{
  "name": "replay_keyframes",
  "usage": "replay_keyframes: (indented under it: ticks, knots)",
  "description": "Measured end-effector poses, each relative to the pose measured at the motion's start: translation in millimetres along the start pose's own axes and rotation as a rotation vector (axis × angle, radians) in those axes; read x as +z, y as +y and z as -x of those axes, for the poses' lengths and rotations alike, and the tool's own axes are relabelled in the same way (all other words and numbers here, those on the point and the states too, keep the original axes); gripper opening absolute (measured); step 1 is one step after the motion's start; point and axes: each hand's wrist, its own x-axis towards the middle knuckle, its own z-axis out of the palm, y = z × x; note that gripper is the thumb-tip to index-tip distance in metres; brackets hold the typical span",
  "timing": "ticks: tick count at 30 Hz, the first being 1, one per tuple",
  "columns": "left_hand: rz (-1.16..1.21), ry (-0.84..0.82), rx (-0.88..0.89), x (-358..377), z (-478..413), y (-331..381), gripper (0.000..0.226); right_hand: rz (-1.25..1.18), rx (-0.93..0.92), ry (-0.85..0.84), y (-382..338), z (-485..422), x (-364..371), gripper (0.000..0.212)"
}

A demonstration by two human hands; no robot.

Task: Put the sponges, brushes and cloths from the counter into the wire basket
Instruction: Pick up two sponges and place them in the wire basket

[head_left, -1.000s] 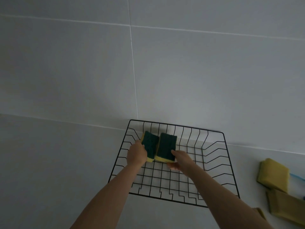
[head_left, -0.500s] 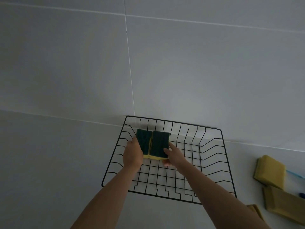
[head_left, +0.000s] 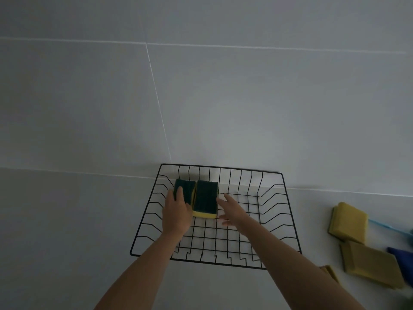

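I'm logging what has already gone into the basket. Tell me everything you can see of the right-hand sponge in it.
The right-hand sponge is a rectangular block, dark green scouring pad on top over yellow foam, which shows along its near edge. It lies flat in the wire basket, far left part, side by side with a matching sponge. The right hand is open beside it, fingertips near its right edge; contact is unclear.

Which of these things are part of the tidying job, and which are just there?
Part of the job:
- wire basket
- two sponges in it, left and right
- yellow cloths on the counter
- blue handle, perhaps a brush
- dark blue item, too blurred to name

Just there:
- tiled wall
- counter
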Motion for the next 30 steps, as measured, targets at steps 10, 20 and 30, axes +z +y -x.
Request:
replay_keyframes:
  ticks: [10, 20, 30]
  knots:
    - [-0.361, -0.116, 0.219, 4.2, 51.4, 74.5, 0.064, 0.569, -0.3, 0.202, 17.2, 75.2, -47.4, 0.067]
    - [-0.37, -0.198, 0.416, 33.4, 88.6, 151.0, 0.071, 0.955, -0.162, 0.439, 60.0, 157.8, -132.9, 0.079]
    - [-0.404, -0.353, 0.513, 105.7, 137.6, 226.4, 0.069, 0.956, -0.041, 0.425, 131.8, 188.1, -239.0, 0.072]
